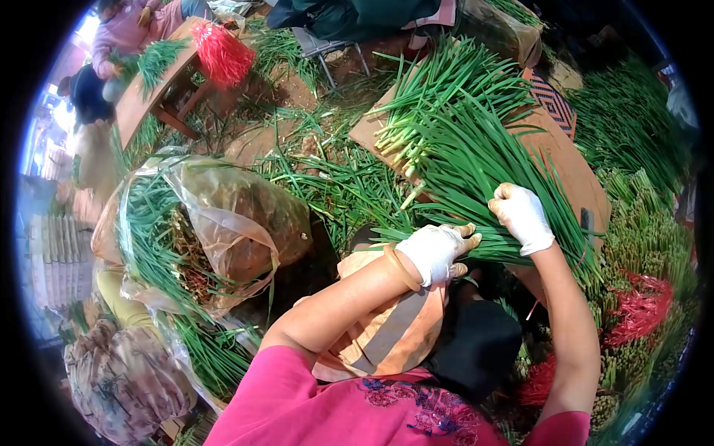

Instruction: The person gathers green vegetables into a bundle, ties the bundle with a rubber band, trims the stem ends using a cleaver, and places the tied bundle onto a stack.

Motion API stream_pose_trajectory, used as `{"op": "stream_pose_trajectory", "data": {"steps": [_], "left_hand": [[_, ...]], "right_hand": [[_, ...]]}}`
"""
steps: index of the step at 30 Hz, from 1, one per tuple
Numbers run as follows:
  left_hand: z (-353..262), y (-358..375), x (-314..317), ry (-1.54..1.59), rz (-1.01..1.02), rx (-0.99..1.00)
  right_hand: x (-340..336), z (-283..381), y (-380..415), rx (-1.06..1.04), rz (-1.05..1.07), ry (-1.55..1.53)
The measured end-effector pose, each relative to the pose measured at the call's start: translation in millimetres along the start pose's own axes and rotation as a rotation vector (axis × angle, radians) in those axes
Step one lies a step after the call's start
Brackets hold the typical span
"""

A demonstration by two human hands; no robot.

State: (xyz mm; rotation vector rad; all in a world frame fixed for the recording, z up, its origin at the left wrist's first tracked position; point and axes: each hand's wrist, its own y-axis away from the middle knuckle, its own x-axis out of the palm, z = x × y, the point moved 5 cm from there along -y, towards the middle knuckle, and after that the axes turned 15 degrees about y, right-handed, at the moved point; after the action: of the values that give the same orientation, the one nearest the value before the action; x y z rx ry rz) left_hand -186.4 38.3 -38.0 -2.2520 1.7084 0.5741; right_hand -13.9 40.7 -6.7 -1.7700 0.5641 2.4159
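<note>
Long green leafy stalks (483, 160) lie in a heap on a brown board (576, 175), pale stem ends toward the left. My left hand (439, 251), in a white glove, is at the near edge of the heap, its fingers curled around some stalks. On the leaves further right rests my right hand (520, 215), also gloved, with fingers bent and pressed together; what they hold, if anything, is hidden.
An open plastic bag (253, 201) of stalks stands at the left. Red ties hang on a bench (137, 111) at the upper left, near another person (130, 33). Red strings (639, 308) lie on bundled stalks at the right. Loose leaves cover the ground.
</note>
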Motion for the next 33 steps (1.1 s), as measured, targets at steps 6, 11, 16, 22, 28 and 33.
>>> {"op": "stream_pose_trajectory", "data": {"steps": [6,11,16,22,28,33], "left_hand": [[5,1,3,0.034,-0.023,0.006],[9,-1,6,0.036,-0.027,0.022],[-13,3,-12,0.031,0.24,-0.463],[16,3,13,0.099,0.016,0.032],[7,1,6,0.093,0.044,0.024],[2,11,-7,0.101,-0.055,0.067]], "right_hand": [[29,-38,-2,0.231,0.047,-0.893],[19,-23,7,0.408,-0.129,-1.223],[10,89,31,-0.183,0.355,-0.983],[-28,120,23,-0.449,0.096,-0.212],[-26,98,-36,-0.348,-0.357,0.412],[-7,77,-56,-0.235,-0.156,0.497]]}}
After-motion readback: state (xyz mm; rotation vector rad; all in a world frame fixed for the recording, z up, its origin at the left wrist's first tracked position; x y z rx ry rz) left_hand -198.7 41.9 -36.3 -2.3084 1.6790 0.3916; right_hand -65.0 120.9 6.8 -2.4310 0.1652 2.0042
